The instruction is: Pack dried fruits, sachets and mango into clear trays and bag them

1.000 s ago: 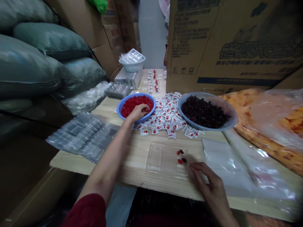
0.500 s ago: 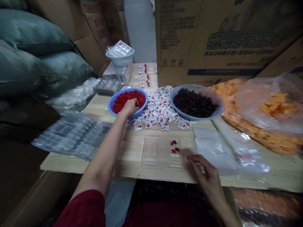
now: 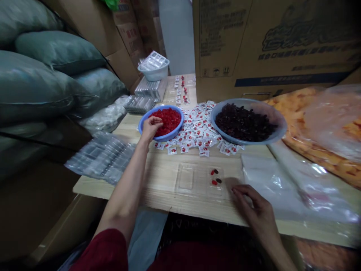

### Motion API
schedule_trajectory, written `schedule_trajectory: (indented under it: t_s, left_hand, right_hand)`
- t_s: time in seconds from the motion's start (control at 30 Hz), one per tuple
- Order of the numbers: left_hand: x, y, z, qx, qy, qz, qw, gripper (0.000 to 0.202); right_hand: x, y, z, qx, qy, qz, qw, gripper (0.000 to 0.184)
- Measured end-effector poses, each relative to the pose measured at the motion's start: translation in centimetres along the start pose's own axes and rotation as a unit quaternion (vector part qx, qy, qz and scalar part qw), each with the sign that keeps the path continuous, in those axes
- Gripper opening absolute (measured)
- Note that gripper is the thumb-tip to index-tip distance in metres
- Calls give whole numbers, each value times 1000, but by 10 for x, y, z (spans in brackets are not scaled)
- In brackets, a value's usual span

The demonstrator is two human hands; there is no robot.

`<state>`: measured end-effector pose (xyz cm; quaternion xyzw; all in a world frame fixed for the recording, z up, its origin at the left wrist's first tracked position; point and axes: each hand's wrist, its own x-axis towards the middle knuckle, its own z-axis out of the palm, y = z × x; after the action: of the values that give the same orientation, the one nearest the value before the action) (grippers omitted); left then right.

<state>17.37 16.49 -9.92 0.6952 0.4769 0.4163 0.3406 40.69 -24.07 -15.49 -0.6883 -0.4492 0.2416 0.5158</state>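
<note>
My left hand [image 3: 150, 128] is over the left rim of a blue bowl [image 3: 178, 134] heaped with small glossy red pieces [image 3: 168, 124]. Its fingers are pinched together; what they hold, if anything, is hidden. In front of me lies an open clear plastic clamshell box [image 3: 186, 180]. Two red pieces [image 3: 214, 183] and two dark pieces [image 3: 218, 181] sit in its right half. My right hand [image 3: 255, 207] hovers just right of the box, thumb and fingertips pressed together, and I cannot make out anything between them. Small printed white sachets [image 3: 197, 126] are piled between the bowls.
A pale bowl of dark pieces [image 3: 245, 122] stands right of the sachets. Stacked clear boxes [image 3: 103, 156] lie at left, flat plastic bags [image 3: 265, 180] at right. Behind are a large carton [image 3: 225, 49] and a bag of orange pieces [image 3: 299, 109]; full sacks [image 3: 34, 82] crowd the left.
My left hand has drawn back leftward and up from the middle of the red pieces to the bowl's left rim. My right hand stays beside the box. The view has turned slightly left.
</note>
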Motion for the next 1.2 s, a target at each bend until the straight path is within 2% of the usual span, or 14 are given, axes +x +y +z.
schedule_trajectory:
  t_s: [0.1, 0.13, 0.2, 0.27, 0.33, 0.43, 0.53, 0.7, 0.77, 0.87, 0.93, 1.03, 1.13, 1.2]
  left_hand:
    - [-45, 27, 14, -63, -7, 45, 997, 28]
    - [-70, 39, 21, -83, -45, 62, 994, 30]
    - [-130, 62, 37, -78, -165, 75, 980, 23]
    - [-189, 78, 55, -34, -301, 90, 949, 12]
    - [-234, 83, 75, -10, -369, 112, 922, 10]
    - [-264, 75, 101, 43, -378, 177, 908, 14]
    - [-268, 66, 110, 103, -352, 250, 896, 18]
    - [-260, 66, 95, 114, -310, 274, 903, 20]
    - [-241, 64, 88, 103, -264, 249, 926, 21]
    - [-191, 54, 90, 152, -187, 203, 949, 22]
    - [-157, 45, 100, 201, -211, 215, 932, 26]
    - [-121, 35, 120, 253, -306, 274, 876, 39]
    - [-108, 33, 133, 305, -357, 313, 825, 37]
    - [-105, 33, 135, 339, -366, 332, 800, 29]
  right_hand:
    - [5, -4, 3, 11, 7, -10, 1000, 14]
    - [5, -5, 3, 12, 10, -8, 1000, 14]
    - [3, -5, 2, 12, 13, 3, 1000, 16]
    - [0, -7, 2, 11, 8, 11, 1000, 17]
    - [-4, -7, 5, 10, -4, 9, 1000, 16]
    - [-9, -6, 12, -10, -19, -23, 1000, 16]
    - [-11, 0, 20, -60, -25, -78, 995, 20]
    - [-10, 10, 21, -95, -29, -112, 989, 25]
    - [0, 9, 14, -97, -18, -113, 989, 22]
    - [33, 3, 8, -111, 10, -129, 985, 19]
    - [64, -1, 13, -124, 9, -147, 981, 19]
    - [110, -5, 38, -157, -64, -173, 970, 20]
    - [142, -3, 68, -261, -152, -173, 938, 29]
    - [152, 0, 82, -322, -167, -160, 918, 30]
